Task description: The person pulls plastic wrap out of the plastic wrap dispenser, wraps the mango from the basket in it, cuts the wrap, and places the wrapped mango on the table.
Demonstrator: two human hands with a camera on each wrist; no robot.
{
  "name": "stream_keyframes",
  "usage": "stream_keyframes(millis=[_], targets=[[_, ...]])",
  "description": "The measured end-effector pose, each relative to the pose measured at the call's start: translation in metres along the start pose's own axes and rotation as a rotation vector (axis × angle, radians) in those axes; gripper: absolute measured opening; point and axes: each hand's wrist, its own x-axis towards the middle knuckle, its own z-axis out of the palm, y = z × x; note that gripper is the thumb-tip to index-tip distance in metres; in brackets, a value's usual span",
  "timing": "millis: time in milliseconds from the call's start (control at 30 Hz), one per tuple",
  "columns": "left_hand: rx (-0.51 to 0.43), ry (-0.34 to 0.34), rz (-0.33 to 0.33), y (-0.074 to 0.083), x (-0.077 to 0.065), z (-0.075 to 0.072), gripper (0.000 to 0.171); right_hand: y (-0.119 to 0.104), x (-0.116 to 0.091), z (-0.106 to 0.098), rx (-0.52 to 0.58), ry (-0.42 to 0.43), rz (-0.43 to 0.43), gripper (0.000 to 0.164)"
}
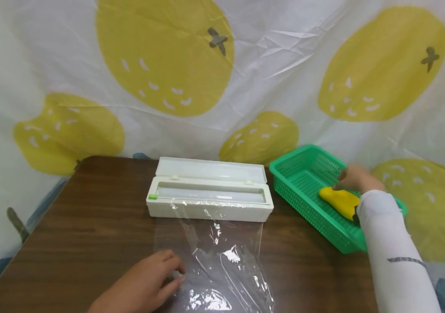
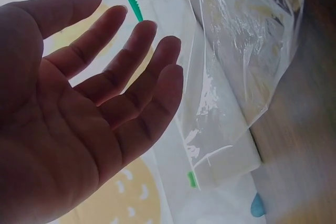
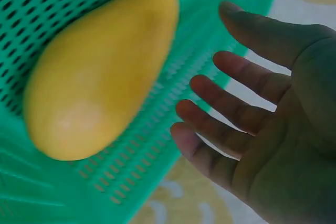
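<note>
A yellow mango (image 1: 339, 201) lies inside a green perforated basket (image 1: 304, 208) at the right. Over it is my right hand (image 1: 357, 179); in the right wrist view the fingers (image 3: 247, 72) are spread and loosely bent beside the mango (image 3: 100, 72), with a gap between them. A sheet of clear plastic wrap (image 1: 226, 269) runs from a white wrap dispenser (image 1: 210, 211) toward me over the table. At the sheet's left edge is my left hand (image 1: 144, 280), its fingers (image 2: 142, 108) relaxed and apart in the left wrist view, gripping nothing.
The dispenser's white lid (image 1: 210, 170) stands raised at its back, and a small green piece (image 1: 152, 196) sits at its left end. Behind the dark wooden table (image 1: 89, 217) hangs a white cloth (image 1: 277, 56) printed with yellow fruit.
</note>
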Motion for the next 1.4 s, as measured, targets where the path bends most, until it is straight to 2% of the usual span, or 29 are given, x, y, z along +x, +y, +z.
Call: stream_keyframes(millis=[133, 367, 567, 700, 833, 1167, 1400], targets=[[-0.051, -0.074, -0.01, -0.001, 0.003, -0.001, 0.008, 0.011, -0.003, 0.008, 0.017, -0.077, 0.068, 0.072], [-0.076, -0.054, 0.015, -0.001, 0.002, 0.002, 0.008, 0.022, -0.005, 0.017, -0.006, -0.125, 0.116, 0.076], [-0.09, -0.072, -0.001, -0.001, 0.003, 0.002, 0.009, 0.031, -0.008, 0.023, 0.005, -0.107, 0.165, 0.079], [-0.087, -0.065, 0.011, -0.001, 0.002, 0.002, 0.009, 0.03, -0.01, 0.024, 0.023, -0.091, 0.164, 0.079], [-0.089, -0.087, 0.002, -0.001, 0.004, 0.0, 0.01, 0.029, -0.01, 0.022, 0.034, -0.09, 0.165, 0.081], [-0.078, -0.115, -0.005, -0.001, 0.007, -0.001, 0.012, 0.031, -0.017, 0.022, 0.003, -0.085, 0.179, 0.085], [-0.079, -0.138, -0.013, -0.001, 0.009, 0.001, 0.012, 0.036, -0.021, 0.02, 0.01, -0.06, 0.128, 0.083]])
